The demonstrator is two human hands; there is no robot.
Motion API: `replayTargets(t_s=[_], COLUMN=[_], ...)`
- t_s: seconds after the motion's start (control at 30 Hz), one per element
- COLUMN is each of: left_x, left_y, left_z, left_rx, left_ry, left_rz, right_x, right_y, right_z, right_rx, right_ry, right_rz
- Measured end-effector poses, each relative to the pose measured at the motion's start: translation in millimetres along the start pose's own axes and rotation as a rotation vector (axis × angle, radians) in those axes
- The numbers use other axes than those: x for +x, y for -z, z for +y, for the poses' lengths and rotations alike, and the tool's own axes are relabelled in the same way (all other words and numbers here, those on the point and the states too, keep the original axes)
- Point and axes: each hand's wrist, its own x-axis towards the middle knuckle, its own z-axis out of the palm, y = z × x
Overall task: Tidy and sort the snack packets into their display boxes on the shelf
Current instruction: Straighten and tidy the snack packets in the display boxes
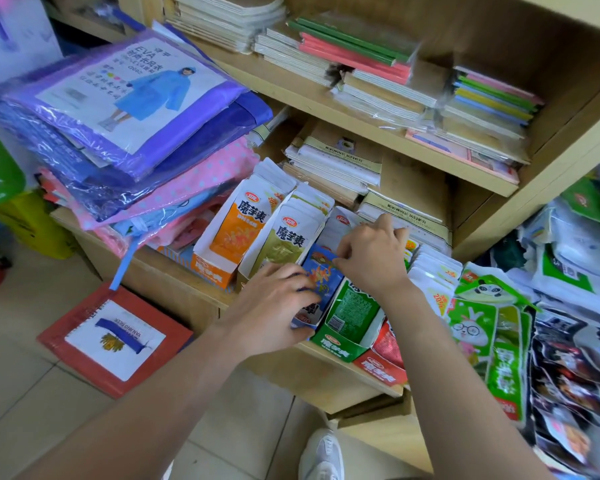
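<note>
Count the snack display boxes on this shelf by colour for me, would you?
orange box: 1
olive box: 1
blue box: 1, partly under the hands
green box: 1
red box: 1
Total: 5

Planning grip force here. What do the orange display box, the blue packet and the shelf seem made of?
Orange display box: printed cardboard, slightly glossy; white cut edges show. Blue packet: probably plastic film, shiny and creased. Shelf: pale wood or laminate board, matte; which one is unclear.
</note>
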Motion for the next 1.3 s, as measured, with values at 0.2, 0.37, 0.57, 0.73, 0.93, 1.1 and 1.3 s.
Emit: replayTargets(t_s=[0.2,0.37,0.57,0.73,0.93,1.1,1.3], left_x=[4.8,15.7,32.2,40.6,38.8,38.2,39.1], left_y=[24.4,39.4,55.9,56.0,65.2,71.2,67.2], left_z=[0.6,-1.7,12.3,7.6,-7.6,-12.4,-3.2], left_rx=[-0.465,-0.91,-1.398,-1.611,-1.252,-0.934,-0.808], left_ry=[0.296,0.662,0.759,0.886,0.84,0.511,0.394], left_rz=[0.374,0.393,0.39,0.536,0.695,0.558,0.414], right_x=[-12.2,-26.2,-31.0,-34.9,-32.5,-30.8,-29.2], right_y=[20.0,47.7,39.8,30.2,19.2,34.7,32.8], right_z=[23.5,31.9,24.2,9.6,14.6,-1.9,-9.0], right_rx=[0.564,1.077,1.555,1.74,0.994,0.857,0.999], right_ry=[-0.053,-0.201,-0.323,-0.437,-0.184,0.135,0.222], right_rz=[0.255,0.401,0.423,0.237,0.222,0.177,0.03])
